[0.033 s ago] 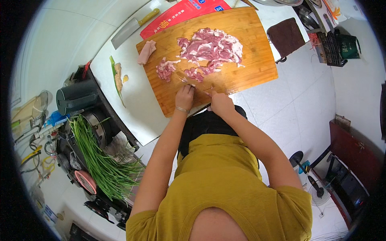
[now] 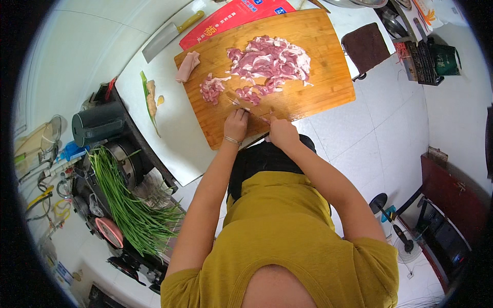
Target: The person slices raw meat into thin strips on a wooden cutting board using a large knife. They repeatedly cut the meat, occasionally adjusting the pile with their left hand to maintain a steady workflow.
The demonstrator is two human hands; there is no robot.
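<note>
On a wooden cutting board (image 2: 324,56) lies a large heap of sliced raw meat (image 2: 269,59). Left of it are a small pile of meat pieces (image 2: 211,88) and a pale pink block of meat (image 2: 188,66). At the board's near edge, my left hand (image 2: 236,126) presses its bent fingertips on a small piece of meat (image 2: 247,109), mostly hidden under them. My right hand (image 2: 284,133), just to the right, is closed round what looks like a knife (image 2: 262,118). Its thin blade shows edge-on and points toward my left fingers.
A cleaver (image 2: 172,35) with a yellow handle and a red packet (image 2: 226,23) lie beyond the board. Ginger (image 2: 150,97) with a green stalk rests on the white table (image 2: 177,133). Long green chives (image 2: 128,205) and a dark jug (image 2: 98,124) are at the left; a brown cloth (image 2: 365,47) is right.
My right hand has shifted very slightly at the near edge of the board. My left hand and the meat stay in place.
</note>
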